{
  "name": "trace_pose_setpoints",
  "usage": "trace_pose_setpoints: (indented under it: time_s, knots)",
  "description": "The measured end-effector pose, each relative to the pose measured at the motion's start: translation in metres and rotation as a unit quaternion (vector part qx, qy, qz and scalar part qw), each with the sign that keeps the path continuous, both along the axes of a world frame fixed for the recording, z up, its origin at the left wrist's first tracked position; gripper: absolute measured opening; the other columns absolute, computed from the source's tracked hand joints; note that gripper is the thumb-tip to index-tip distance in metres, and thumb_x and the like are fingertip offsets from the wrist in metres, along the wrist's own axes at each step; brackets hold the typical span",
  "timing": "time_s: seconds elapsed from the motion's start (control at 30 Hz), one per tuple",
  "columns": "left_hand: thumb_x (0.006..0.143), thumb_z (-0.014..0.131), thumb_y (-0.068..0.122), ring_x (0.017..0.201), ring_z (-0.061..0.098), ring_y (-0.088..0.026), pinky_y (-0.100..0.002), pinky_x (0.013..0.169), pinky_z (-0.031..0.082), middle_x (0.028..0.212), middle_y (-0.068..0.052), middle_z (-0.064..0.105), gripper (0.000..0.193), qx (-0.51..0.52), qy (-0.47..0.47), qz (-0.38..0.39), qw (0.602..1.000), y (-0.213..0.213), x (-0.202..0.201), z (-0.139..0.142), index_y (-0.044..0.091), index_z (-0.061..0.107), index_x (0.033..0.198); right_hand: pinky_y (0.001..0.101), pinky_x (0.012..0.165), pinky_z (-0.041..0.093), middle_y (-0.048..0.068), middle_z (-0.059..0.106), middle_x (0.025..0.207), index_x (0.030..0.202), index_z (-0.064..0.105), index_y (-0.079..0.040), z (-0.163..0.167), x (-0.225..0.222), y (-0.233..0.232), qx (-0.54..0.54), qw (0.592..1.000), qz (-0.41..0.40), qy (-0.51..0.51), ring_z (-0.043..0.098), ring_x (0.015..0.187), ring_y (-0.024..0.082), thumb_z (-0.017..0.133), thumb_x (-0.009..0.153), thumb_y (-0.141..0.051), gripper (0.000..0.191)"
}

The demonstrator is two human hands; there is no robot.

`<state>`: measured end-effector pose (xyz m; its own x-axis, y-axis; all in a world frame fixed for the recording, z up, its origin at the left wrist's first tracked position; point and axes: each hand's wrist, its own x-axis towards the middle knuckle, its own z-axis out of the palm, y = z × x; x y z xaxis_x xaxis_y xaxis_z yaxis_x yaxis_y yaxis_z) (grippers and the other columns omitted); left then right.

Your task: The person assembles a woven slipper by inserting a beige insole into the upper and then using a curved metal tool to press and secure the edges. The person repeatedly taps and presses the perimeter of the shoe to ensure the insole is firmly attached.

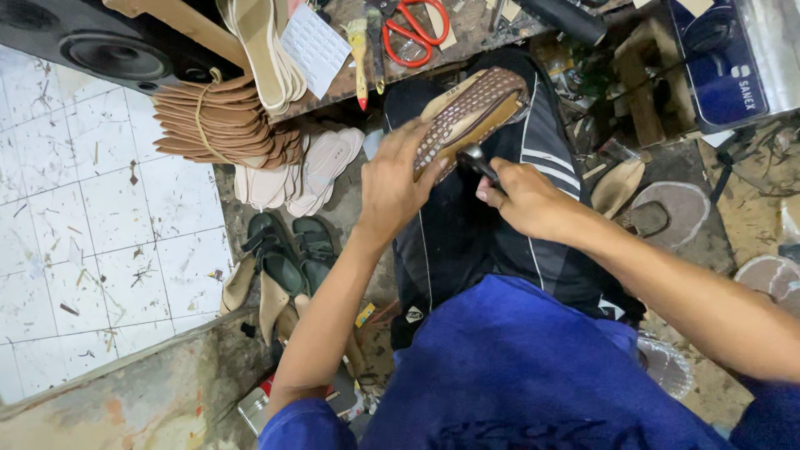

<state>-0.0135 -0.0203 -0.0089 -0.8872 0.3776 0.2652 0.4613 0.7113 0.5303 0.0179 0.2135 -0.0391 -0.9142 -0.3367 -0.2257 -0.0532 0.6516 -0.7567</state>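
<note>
My left hand (392, 179) grips a brown sandal with a studded woven upper (477, 107), holding it sole-side against my lap on black trousers (467, 225). My right hand (521, 198) is closed around the handle of a small hammer, and its dark metal head (471, 155) touches the edge of the sandal. Both forearms reach forward from blue sleeves.
A workbench (467, 37) at the top holds red-handled scissors (414, 29), a brush (359, 58) and tan insoles (262, 46). A tied bundle of brown soles (212, 121) and pale soles (296, 171) hang below. Dark green sandals (292, 250) lie on the floor; white tiles (92, 225) lie left.
</note>
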Motion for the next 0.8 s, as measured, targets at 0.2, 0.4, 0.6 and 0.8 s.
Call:
trace_pose_setpoints:
  time_s: [0.2, 0.4, 0.6, 0.8]
  knots:
    - [0.102, 0.061, 0.010, 0.129, 0.063, -0.033, -0.042, 0.108, 0.052, 0.141, -0.016, 0.065, 0.036, 0.047, -0.038, -0.071, 0.996, -0.015, -0.021, 0.000, 0.007, 0.062, 0.138, 0.0399, 0.075, 0.056, 0.017, 0.073, 0.085, 0.101, 0.060, -0.001, -0.011, -0.001, -0.011, -0.137, 0.982, -0.075, -0.108, 0.073, 0.082, 0.033, 0.061, 0.096, -0.019, 0.019]
    - [0.086, 0.079, 0.021, 0.123, 0.062, -0.035, -0.043, 0.099, 0.051, 0.134, -0.016, 0.065, 0.054, 0.027, -0.006, -0.055, 0.998, 0.002, -0.026, 0.000, 0.005, 0.063, 0.135, 0.0423, 0.080, 0.052, 0.022, 0.070, 0.090, 0.102, 0.062, 0.002, -0.002, 0.009, -0.018, -0.094, 0.993, -0.072, -0.015, 0.070, 0.091, 0.038, 0.067, 0.095, -0.017, 0.021]
    - [0.087, 0.082, 0.014, 0.129, 0.064, -0.029, -0.038, 0.103, 0.054, 0.138, -0.008, 0.067, 0.049, 0.023, 0.049, -0.039, 0.998, 0.015, -0.018, -0.015, 0.010, 0.067, 0.134, 0.0481, 0.083, 0.051, 0.024, 0.069, 0.098, 0.099, 0.058, 0.005, 0.012, 0.011, -0.012, -0.040, 0.997, -0.061, 0.016, 0.067, 0.098, 0.043, 0.065, 0.096, -0.015, 0.022]
    - [0.084, 0.082, 0.011, 0.127, 0.065, -0.029, -0.038, 0.103, 0.055, 0.137, -0.007, 0.068, 0.050, 0.026, 0.056, -0.030, 0.998, 0.015, -0.018, -0.016, 0.011, 0.069, 0.133, 0.0521, 0.082, 0.050, 0.026, 0.068, 0.102, 0.101, 0.053, 0.004, 0.029, 0.004, -0.018, 0.021, 0.998, -0.051, 0.027, 0.065, 0.098, 0.045, 0.064, 0.097, -0.016, 0.024]
